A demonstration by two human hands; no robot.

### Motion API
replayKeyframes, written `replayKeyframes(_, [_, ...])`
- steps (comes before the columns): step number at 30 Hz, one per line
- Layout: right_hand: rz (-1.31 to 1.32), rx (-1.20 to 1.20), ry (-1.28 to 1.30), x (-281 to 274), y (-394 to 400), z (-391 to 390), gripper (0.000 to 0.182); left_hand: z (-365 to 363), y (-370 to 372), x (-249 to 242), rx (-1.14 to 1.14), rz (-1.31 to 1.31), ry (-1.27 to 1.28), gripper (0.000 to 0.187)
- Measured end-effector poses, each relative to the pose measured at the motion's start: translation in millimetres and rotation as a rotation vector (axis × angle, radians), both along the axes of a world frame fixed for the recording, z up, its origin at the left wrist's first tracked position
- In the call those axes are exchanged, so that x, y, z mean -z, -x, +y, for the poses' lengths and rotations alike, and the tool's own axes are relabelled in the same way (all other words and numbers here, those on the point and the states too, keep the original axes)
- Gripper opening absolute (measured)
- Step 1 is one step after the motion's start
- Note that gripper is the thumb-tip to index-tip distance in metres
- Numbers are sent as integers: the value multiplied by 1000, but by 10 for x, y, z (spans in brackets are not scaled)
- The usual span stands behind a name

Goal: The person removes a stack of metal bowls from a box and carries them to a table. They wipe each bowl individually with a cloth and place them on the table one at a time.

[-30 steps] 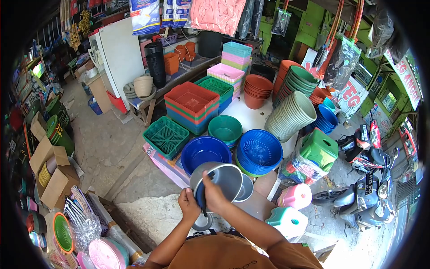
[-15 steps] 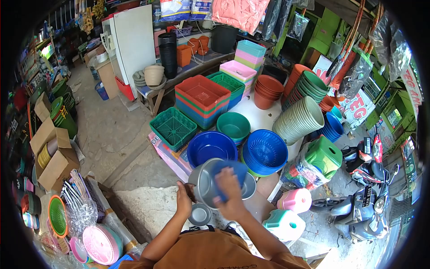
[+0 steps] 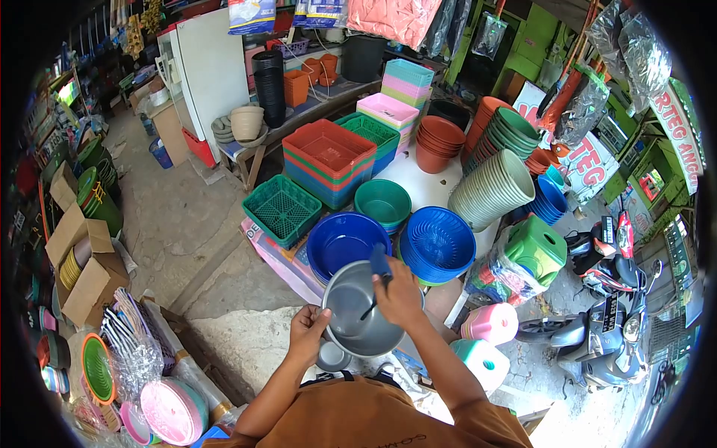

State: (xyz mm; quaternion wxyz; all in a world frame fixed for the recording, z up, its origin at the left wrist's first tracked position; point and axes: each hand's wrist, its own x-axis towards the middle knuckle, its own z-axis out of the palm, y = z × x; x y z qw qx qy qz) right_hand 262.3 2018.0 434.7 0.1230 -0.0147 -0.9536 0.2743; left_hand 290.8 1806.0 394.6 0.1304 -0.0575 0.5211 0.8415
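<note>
A round grey metal-looking basin (image 3: 347,299) is held tilted in front of my body, its hollow facing up. My left hand (image 3: 308,332) grips its near-left rim, thumb bent over the edge. Against the right side of the basin, my right hand (image 3: 399,291) is closed around a blue cloth (image 3: 380,261), part of which sticks up past the fingers. A thin dark shape (image 3: 368,310) shows below that hand; I cannot make out what it is. Lower down, a smaller grey bowl (image 3: 332,358) is partly hidden by the basin.
Just beyond stand a dark blue basin (image 3: 347,243), ribbed blue baskets (image 3: 438,243), a green basin (image 3: 382,201) and a green crate (image 3: 280,209). Stacked pots (image 3: 493,194) and stools (image 3: 534,250) are on the right. Motorcycles (image 3: 597,328) are parked farther right. Plastic-wrapped goods (image 3: 138,351) lie left.
My right hand with the cloth has moved up and right across the basin. The basin has turned, showing more of its inside. The view has shifted slightly.
</note>
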Motion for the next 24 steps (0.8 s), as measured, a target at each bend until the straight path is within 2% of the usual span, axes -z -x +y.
replayKeyframes(1, [-1, 2, 1, 164, 13, 84, 48, -6, 8, 4, -25, 21, -22, 21])
replayKeyframes(3, [-6, 14, 282, 507, -34, 205, 45, -28, 27, 95, -32, 59, 20, 24])
replayKeyframes(7, [26, 119, 392, 560, -231, 160, 41, 9, -17, 277, -50, 157, 99, 29])
replayKeyframes(9, [-191, 339, 674, 598, -322, 208, 40, 31, -21, 402, -72, 145, 48, 30])
replayKeyframes(10, [-190, 346, 678, 618, -363, 204, 40, 43, -15, 461, -102, 133, -9, 31])
replayKeyframes(12, [-349, 414, 606, 622, -464, 190, 40, 35, 12, 555, -63, 142, -9, 29])
replayKeyframes(13, [-375, 419, 790, 347, -513, 49, 42, 48, 39, 572, -67, 125, -16, 27])
replayKeyframes(14, [-372, 426, 793, 436, -525, -29, 42, 64, 61, 577, -70, 110, -23, 26])
replayKeyframes(16, [176, 198, 470, 594, -570, -180, 47, 86, 73, 569, -52, 110, -22, 24])
replayKeyframes(17, [178, 201, 472, 573, -584, -222, 47, 94, 77, 563, -45, 109, -21, 23])
replayKeyframes(19, [86, 11, 79, 444, -672, -332, 55, 188, 47, 539, -45, 99, -33, 23])
replayKeyframes(20, [86, 14, 83, 391, -686, -397, 55, 220, 35, 535, -46, 88, -47, 23])
replayKeyframes(22, [33, -261, 88, 290, -694, -515, 61, 248, 27, 547, -22, 88, -28, 19])
replayKeyframes(24, [90, -247, 48, 228, -639, -523, 64, 313, 8, 486, -117, 26, -99, 19])
